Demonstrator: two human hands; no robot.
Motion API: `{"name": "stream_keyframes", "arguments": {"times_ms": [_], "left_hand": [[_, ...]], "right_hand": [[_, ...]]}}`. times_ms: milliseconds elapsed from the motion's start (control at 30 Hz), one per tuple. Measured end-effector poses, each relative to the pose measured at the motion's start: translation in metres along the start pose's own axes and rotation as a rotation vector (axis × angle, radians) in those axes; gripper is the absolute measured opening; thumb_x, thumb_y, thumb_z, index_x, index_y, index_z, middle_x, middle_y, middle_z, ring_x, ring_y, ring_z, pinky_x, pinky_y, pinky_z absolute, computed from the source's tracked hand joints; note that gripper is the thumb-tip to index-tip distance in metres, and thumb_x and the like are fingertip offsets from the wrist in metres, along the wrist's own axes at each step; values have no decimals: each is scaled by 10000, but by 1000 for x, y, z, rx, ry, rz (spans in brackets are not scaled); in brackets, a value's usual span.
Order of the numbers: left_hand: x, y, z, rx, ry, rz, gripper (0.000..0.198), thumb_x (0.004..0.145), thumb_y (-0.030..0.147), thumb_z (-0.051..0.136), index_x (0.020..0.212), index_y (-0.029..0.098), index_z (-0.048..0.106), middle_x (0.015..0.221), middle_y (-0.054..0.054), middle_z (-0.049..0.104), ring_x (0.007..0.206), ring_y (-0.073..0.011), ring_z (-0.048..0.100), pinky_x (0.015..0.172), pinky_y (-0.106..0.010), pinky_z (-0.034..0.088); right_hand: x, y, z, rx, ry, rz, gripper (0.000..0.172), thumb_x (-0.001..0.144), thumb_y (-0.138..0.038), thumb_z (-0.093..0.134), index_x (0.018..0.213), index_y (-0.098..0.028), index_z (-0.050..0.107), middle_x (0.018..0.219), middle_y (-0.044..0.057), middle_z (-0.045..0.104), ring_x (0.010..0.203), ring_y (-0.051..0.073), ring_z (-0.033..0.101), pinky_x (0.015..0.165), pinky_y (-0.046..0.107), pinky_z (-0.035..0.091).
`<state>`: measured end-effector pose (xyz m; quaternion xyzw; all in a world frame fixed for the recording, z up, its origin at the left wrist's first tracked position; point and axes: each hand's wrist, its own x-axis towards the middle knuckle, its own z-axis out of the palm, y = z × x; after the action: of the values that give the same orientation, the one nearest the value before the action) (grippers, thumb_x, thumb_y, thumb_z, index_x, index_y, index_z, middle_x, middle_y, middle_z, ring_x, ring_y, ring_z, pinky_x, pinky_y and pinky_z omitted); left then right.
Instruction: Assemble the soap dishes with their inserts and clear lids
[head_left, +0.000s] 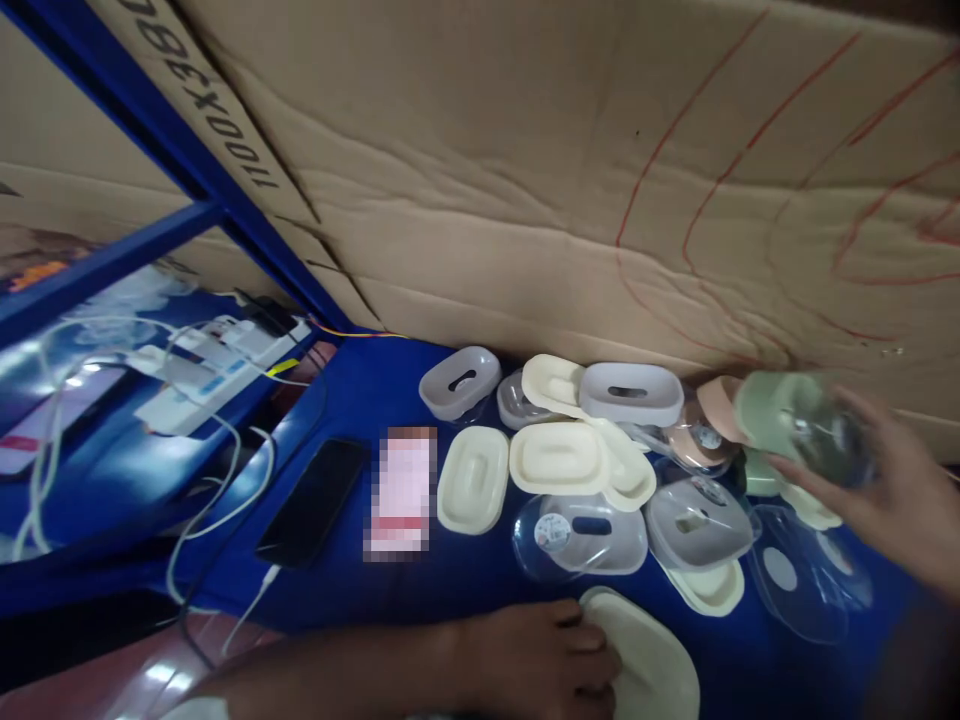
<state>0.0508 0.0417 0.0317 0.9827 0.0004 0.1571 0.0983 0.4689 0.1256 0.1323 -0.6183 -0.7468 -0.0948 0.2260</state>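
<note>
My left hand (551, 660) reaches in along the bottom, its fingers curled over the near edge of a cream soap dish part (652, 650). At the right, my right hand (892, 480) is closed around a light green soap dish (776, 410) with a clear cover, blurred by motion and raised above the pile. Beside it stands a peach soap dish (721, 408). Grey slotted dishes (634, 400), cream trays (472, 480) and clear covers (799, 580) with round labels lie between the hands, several of each overlapping.
A large cardboard sheet (480, 170) rises behind the blue surface (360, 390). To the left lie a black phone (311, 505) on a cable, a blurred-out pink-screened item (403, 490) and a white power strip (217, 370) with tangled cords. A blue frame bar (112, 260) crosses there.
</note>
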Motion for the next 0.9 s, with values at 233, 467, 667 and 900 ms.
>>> {"name": "stream_keyframes", "arguments": {"times_ms": [233,467,667,900], "left_hand": [[2,-3,-9,-56,60,-12,194,1080,266,597,980,221,757,1120,-26,724,935,-163,632,736,-328,435],[-1,-8,-7,4,103,-19,132,1068,234,621,1041,207,747,1176,-56,711,1015,-189,625,817,-349,428],[0,-7,-4,12,77,-16,131,1072,224,615,1036,196,738,1182,-73,712,1019,-203,629,846,-371,420],[1,-6,-3,16,39,-16,97,1057,269,665,1020,208,731,1150,-67,721,990,-195,634,835,-353,417]], "right_hand": [[15,-88,34,67,100,-313,935,903,-440,846,1691,-380,345,1708,131,412,1502,398,496,1228,538,425],[13,-87,36,-9,108,-339,601,971,-258,774,1532,-361,586,1570,81,597,1442,329,572,1224,499,416],[9,-96,43,-101,93,-256,451,1039,-269,666,1487,-292,618,1448,91,681,1296,301,661,1143,489,449],[2,-110,41,-15,-73,-287,529,1057,-402,642,1561,-274,545,1375,97,701,1245,298,654,1083,456,466]]}}
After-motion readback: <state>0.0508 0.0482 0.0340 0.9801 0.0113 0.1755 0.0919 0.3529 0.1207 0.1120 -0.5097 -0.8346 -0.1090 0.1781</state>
